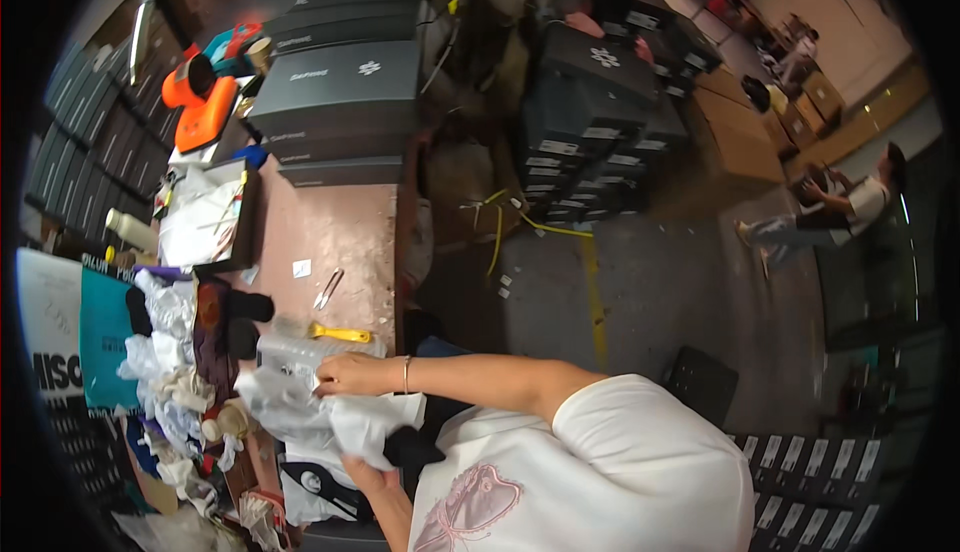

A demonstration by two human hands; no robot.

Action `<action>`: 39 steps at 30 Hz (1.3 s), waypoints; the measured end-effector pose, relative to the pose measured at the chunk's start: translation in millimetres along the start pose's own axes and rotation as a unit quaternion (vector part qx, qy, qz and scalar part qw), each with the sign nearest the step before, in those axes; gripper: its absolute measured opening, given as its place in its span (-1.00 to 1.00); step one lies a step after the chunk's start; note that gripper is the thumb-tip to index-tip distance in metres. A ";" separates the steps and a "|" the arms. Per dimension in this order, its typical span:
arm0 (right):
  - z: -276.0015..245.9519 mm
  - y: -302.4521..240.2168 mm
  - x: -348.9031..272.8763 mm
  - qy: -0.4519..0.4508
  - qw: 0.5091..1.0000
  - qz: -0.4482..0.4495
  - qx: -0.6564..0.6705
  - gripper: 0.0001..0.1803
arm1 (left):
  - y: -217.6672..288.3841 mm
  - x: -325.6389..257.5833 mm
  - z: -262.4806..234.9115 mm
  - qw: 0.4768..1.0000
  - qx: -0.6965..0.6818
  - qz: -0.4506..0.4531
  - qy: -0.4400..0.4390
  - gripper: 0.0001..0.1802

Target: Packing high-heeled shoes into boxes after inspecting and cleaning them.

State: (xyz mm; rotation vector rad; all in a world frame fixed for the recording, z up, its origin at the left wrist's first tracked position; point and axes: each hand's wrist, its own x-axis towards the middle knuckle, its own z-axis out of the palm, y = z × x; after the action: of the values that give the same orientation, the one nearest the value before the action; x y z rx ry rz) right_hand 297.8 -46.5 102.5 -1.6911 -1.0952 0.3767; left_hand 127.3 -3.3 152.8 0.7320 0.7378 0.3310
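Crumpled thin white wrapping [365, 427] is bunched in front of me at the table's near edge. My right hand [350, 374], with a bracelet on its wrist, is closed on its upper part, fingers curled together. Lower down, my left hand [372, 477] is under the wrapping; its fingers are mostly hidden. A black piece [412, 448] sticks out beside the wrapping, its kind unclear. Just beyond my right hand lies clear plastic [290, 354], and a yellow-handled tool [340, 333] is close by. Below the wrapping sits a white packet with a black print [318, 489].
Small scissors or snips [328, 289] lie on the pinkish tabletop [345, 227]. Dark shoe boxes [340, 92] are stacked at its far end. An orange device [205, 112] and a paper-filled box [205, 217] stand left. Crumpled wrapping [170, 352] fills the left side. Two people sit far right.
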 end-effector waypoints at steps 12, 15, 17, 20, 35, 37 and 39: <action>-56.6 -87.1 -85.6 -0.097 0.974 0.107 0.174 -0.51 | 11.2 -14.4 35.7 0.954 0.213 0.197 0.071 -0.51; -69.1 -87.4 -83.9 -0.109 0.973 0.113 0.172 -0.41 | -10.2 -26.6 29.4 0.964 0.176 0.183 0.075 -0.41; -64.8 -80.0 -80.3 -0.072 0.982 0.116 0.127 -0.43 | -0.5 -23.5 17.8 0.981 -0.102 0.163 -0.022 -0.30; -65.1 -69.5 -77.9 -0.132 0.977 0.117 0.119 -0.45 | 27.0 -14.1 -7.1 0.985 -0.129 0.105 -0.034 -0.44; -82.4 -30.9 44.5 -0.092 0.979 0.010 -0.183 -0.47 | 149.1 -44.2 -21.3 0.856 0.134 0.485 0.114 -0.67; -94.6 -7.0 65.6 -0.086 0.977 0.080 -0.177 -0.46 | 141.0 -45.0 -8.7 0.776 0.190 0.600 0.043 -0.68; -100.7 -4.4 87.3 -0.093 0.975 0.117 -0.163 -0.47 | 92.4 -11.0 3.9 0.725 0.361 0.583 0.074 -0.71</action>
State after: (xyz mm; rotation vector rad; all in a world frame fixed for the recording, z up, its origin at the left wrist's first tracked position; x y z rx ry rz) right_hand 412.3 -35.1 169.8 -2.1197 -1.1430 0.5364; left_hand 120.0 54.6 225.4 1.9273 0.4378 1.3078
